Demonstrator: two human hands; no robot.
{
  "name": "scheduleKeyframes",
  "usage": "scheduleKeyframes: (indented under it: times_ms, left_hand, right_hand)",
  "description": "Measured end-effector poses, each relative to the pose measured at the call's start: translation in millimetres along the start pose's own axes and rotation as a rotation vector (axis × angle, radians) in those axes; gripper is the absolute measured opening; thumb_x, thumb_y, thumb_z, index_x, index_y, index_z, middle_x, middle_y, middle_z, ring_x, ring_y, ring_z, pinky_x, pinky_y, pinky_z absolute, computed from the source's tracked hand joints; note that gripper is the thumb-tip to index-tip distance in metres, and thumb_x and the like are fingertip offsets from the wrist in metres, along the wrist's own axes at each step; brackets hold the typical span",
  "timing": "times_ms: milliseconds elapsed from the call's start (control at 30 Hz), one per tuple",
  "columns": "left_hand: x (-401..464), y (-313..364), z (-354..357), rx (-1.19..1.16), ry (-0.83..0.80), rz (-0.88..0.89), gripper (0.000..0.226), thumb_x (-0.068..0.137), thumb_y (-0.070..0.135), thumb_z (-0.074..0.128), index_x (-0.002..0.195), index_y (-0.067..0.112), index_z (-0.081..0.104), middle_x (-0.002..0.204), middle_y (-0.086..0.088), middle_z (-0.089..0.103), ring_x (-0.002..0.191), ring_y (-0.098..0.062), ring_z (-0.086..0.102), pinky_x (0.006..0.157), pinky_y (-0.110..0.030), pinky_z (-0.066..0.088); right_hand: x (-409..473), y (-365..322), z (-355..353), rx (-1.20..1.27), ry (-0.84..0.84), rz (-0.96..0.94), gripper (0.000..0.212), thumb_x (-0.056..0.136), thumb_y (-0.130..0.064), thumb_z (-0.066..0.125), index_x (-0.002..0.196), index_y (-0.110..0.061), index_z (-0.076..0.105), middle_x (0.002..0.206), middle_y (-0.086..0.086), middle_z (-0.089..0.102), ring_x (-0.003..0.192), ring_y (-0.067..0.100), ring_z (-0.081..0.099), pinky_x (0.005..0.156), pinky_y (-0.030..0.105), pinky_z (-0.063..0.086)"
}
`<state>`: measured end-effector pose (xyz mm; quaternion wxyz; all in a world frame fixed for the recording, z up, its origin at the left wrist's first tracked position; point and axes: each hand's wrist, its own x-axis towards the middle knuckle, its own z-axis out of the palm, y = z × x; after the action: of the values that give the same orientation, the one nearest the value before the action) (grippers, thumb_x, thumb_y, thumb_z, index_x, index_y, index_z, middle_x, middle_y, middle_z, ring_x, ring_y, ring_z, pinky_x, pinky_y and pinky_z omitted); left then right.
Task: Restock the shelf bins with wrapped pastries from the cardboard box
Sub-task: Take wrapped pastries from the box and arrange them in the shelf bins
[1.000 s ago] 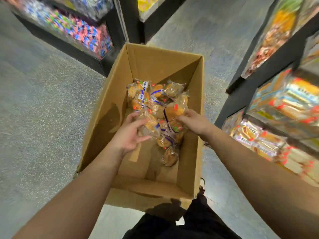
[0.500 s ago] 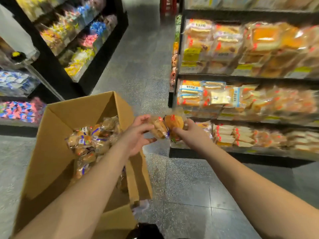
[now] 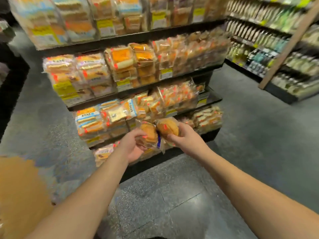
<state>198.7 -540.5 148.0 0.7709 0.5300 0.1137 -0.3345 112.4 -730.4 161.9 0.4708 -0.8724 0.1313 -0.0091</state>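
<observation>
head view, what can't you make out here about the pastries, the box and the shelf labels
- Box: head view, cut off by the left and bottom edges and blurred; contents unseen.
- Shelf labels: motion blur, print unreadable.
- Left hand pastries: fingers and wrappers overlap, count unclear.
- Right hand pastry: label too small and blurred.
- Target bin: not identifiable.

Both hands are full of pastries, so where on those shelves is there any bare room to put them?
Hardly any. The left hand and right hand face packed bins. One dark gap shows at the third shelf's right end, beside a yellow price tag. Upper shelves look full.
</observation>
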Motion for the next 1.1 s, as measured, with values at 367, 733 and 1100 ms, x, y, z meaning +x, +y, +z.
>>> scheduleKeyframes:
  times_ms: [367,733,1100]
  left_hand:
    - [89.3,-12.9,150.5,0.024,-0.223,-0.190,0.048,0.072,-0.002,0.061,0.119,0.005,0.063,0.109,-0.016,0.070,0.104,-0.030,0.064,0.105,-0.037,0.045]
    - [270.4,30.4,228.8,0.240,-0.365,-0.273,0.037,0.075,0.004,0.065,0.113,0.005,0.061,0.110,-0.018,0.072,0.103,-0.035,0.068,0.114,-0.046,0.032]
    - [413.9,86.7,294.1,0.586,-0.304,-0.234,0.034,0.089,0.011,0.069,0.121,0.012,0.059,0.104,-0.007,0.075,0.087,-0.019,0.075,0.062,-0.025,0.058]
  right_hand:
    - [24.1,103.4,-129.3,0.476,0.234,0.362,0.069,0.082,-0.058,0.069,0.137,-0.025,0.047,0.116,-0.004,0.069,0.101,0.017,0.069,0.075,0.032,0.052]
    - [173.2,148.6,-215.6,0.346,0.226,0.417,0.057,0.082,-0.044,0.077,0.125,-0.031,0.041,0.115,0.000,0.068,0.097,0.017,0.069,0.074,0.031,0.051]
    - [320.3,204.0,-281.6,0.230,0.215,0.564,0.058,0.071,-0.046,0.082,0.118,-0.025,0.057,0.109,0.000,0.069,0.097,0.019,0.069,0.093,0.046,0.056]
